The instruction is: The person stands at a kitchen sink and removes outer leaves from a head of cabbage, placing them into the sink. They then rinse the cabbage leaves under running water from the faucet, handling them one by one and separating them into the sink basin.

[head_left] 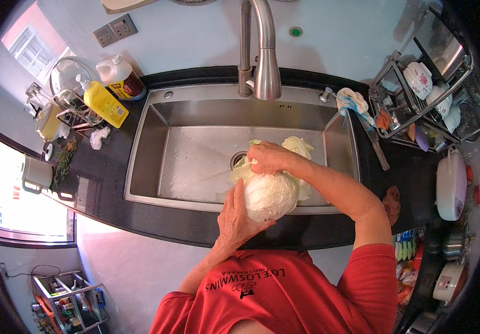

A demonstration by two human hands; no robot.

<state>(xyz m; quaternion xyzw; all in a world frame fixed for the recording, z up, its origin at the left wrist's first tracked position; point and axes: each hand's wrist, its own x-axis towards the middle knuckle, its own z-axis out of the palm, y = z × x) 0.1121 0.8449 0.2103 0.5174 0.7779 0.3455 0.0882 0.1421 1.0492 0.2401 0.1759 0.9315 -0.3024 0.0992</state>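
Observation:
A pale cabbage [272, 196] is held up over the front rim of the steel sink [195, 145]. My left hand [235, 220] cups its left side and underside, thumb and fingers spread round it. On top, my right hand [270, 158] has its fingers curled onto a leaf at the cabbage's far end; the fingertips are partly hidden. Loose cabbage leaves [298, 146] lie in the sink just beyond my right wrist. Part of the drain [239, 160] shows to the left of the cabbage.
A tall tap [266, 72] arches over the sink's back edge. On the left counter stand a yellow pump bottle [105, 103] and a larger jug [120, 78]. At right are a knife [378, 146], a cloth [353, 103] and a dish rack [418, 106] with bowls.

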